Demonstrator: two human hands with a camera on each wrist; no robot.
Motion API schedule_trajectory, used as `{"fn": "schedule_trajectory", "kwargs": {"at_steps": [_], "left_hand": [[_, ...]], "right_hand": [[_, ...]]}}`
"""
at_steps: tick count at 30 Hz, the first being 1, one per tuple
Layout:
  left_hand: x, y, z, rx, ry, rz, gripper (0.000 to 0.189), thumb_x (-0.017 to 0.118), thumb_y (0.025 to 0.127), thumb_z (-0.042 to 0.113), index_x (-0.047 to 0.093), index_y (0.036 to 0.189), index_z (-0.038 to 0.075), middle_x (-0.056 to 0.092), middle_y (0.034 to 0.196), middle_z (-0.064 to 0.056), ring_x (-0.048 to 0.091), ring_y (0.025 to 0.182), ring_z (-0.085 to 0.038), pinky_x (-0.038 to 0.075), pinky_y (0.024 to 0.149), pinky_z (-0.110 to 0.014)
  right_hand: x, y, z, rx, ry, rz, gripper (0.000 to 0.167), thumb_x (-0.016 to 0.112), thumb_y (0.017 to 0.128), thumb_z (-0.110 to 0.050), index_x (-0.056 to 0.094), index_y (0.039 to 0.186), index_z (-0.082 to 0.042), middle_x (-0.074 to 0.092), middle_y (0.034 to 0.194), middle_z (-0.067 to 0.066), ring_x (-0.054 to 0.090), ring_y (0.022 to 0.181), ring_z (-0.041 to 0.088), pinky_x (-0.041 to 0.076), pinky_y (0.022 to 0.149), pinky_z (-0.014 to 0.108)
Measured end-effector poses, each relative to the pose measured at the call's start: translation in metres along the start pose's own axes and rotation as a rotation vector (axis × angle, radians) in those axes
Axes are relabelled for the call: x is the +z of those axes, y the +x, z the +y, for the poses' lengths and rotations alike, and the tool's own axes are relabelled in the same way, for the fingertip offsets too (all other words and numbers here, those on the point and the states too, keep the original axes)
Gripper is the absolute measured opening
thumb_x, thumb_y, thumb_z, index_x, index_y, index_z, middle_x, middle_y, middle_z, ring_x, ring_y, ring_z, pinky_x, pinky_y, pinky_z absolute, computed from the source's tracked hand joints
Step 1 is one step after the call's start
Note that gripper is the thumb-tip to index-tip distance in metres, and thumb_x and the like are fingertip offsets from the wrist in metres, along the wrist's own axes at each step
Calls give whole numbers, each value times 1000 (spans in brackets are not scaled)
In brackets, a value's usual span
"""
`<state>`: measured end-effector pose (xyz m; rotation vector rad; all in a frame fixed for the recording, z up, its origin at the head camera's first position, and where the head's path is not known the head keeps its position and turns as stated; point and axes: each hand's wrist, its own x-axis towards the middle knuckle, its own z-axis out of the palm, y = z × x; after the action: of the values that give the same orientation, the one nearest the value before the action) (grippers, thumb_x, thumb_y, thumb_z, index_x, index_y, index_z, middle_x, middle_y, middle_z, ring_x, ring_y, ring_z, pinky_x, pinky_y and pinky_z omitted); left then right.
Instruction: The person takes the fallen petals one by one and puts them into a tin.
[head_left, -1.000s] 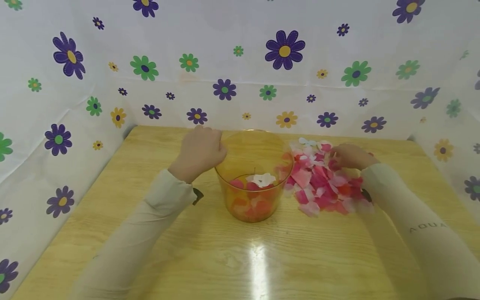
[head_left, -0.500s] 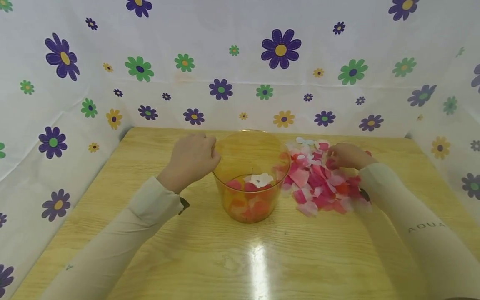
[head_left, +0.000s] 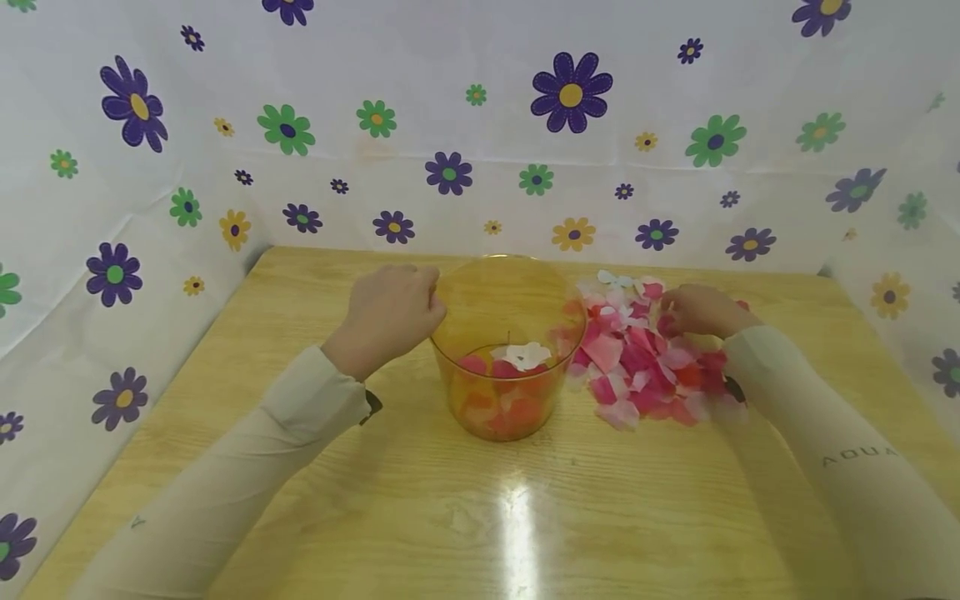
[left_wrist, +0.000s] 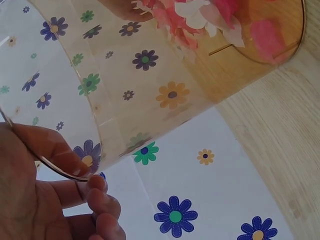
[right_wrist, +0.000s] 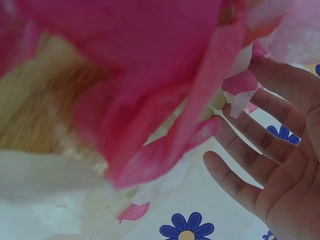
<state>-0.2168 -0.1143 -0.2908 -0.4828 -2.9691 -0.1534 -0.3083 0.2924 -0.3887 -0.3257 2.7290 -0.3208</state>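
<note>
A see-through amber plastic bucket [head_left: 495, 408] stands upright on the wooden table, with pink and red artificial petals and a white piece [head_left: 525, 357] inside. My left hand [head_left: 392, 315] pinches its left rim between thumb and fingers, as the left wrist view shows close up. To the right of the bucket lies a loose heap of pink, red and white petals [head_left: 637, 367]. My right hand [head_left: 701, 310] reaches into the far right side of this heap. In the right wrist view, its fingers [right_wrist: 245, 150] are fairly straight and spread, with thumb and index tips at a pink-and-white petal [right_wrist: 240, 82].
A white cloth [head_left: 510, 50] printed with purple, green and yellow flowers hangs behind the table and along both sides. The wooden tabletop [head_left: 420, 517] reaches toward the viewer, with a bright light reflection in front of the bucket.
My left wrist and forearm have swung slightly left and lower while the hand stays at the rim. The right hand stays almost still at the heap. The camera view shifts a little.
</note>
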Motion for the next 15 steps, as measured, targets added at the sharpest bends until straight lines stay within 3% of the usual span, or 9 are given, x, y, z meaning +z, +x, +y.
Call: {"fn": "schedule_trajectory", "kwargs": {"at_steps": [8, 15], "left_hand": [[-1, 3, -2, -5, -35, -43, 13, 45, 85, 19, 48, 75, 12, 44, 60, -1, 43, 55, -18, 28, 47, -28], [-2, 0, -9, 3, -125, -106, 14, 45, 88, 20, 56, 87, 10, 53, 65, -2, 47, 56, -18, 33, 48, -28]], "right_hand": [[-2, -3, -1, 11, -3, 24, 36, 69, 83, -19, 63, 116, -5, 65, 111, 16, 58, 105, 35, 45, 92, 55], [1, -1, 0, 17, 41, 19, 25, 68, 83, -16, 67, 107, -8, 68, 100, 9, 61, 97, 27, 48, 90, 52]]}}
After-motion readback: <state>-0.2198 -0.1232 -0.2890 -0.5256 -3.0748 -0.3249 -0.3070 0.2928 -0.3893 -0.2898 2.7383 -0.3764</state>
